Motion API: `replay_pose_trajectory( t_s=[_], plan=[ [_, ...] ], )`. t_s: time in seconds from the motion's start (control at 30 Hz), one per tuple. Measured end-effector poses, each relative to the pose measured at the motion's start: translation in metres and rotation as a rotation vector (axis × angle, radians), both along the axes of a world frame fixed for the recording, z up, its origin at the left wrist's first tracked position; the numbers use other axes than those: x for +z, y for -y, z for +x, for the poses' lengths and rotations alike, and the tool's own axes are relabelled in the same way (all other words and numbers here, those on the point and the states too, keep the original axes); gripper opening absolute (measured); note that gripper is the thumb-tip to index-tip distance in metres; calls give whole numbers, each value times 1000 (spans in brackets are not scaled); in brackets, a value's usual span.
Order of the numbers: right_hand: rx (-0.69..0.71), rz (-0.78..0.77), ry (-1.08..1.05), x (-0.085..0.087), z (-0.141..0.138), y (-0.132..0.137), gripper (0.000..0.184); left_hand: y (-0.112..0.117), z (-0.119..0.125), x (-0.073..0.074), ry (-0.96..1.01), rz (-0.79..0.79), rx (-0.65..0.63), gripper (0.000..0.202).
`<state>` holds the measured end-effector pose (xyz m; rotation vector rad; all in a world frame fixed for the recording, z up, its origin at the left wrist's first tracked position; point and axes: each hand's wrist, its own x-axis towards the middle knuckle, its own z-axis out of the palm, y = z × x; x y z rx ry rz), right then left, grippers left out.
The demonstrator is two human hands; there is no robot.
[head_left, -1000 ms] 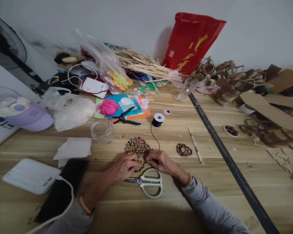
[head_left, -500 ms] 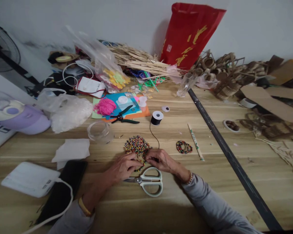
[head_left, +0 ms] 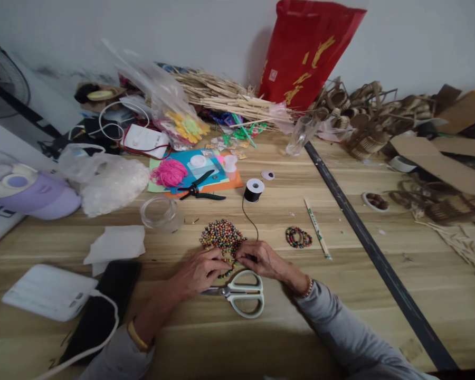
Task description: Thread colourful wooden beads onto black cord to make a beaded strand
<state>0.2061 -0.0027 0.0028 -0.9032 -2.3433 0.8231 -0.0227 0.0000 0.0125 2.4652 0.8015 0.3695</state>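
My left hand (head_left: 202, 268) is closed in a pinch on a short beaded strand (head_left: 226, 274), which curves below its fingertips. Facing it, my right hand (head_left: 263, 258) pinches what looks like the thin black cord (head_left: 257, 232) running down from a spool (head_left: 254, 192); the exact grip is hidden by the fingers. Just beyond both hands lies a heap of small multicoloured beads (head_left: 221, 235). Scissors (head_left: 234, 290) with pale handles rest right below the hands, their blades pointing left toward my left wrist.
Right of the hands lie a coiled bead bracelet (head_left: 296, 244) and a thin patterned stick (head_left: 317, 228). Beyond the beads are a clear jar (head_left: 160, 215), dark-handled pliers (head_left: 200, 191) and pink yarn (head_left: 169, 173). A white power bank (head_left: 47, 291) with a cable sits at left.
The view has shifted very slightly. Both hands keep almost the same place and pinch over the beaded strand; nothing else has visibly moved.
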Motion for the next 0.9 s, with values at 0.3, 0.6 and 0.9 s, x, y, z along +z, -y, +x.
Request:
replay_pose_trajectory(
  t_s=[0.3, 0.6, 0.9],
  plan=[
    [-9, -11, -4, 1, -1, 1, 13, -1, 0, 5, -25, -16, 1, 25],
    [-14, 3, -5, 1, -1, 0, 17, -2, -2, 4, 33, -57, -29, 23],
    [-19, -3, 4, -1, -1, 1, 16, -2, -3, 7, 23, -57, -42, 26]
  ],
)
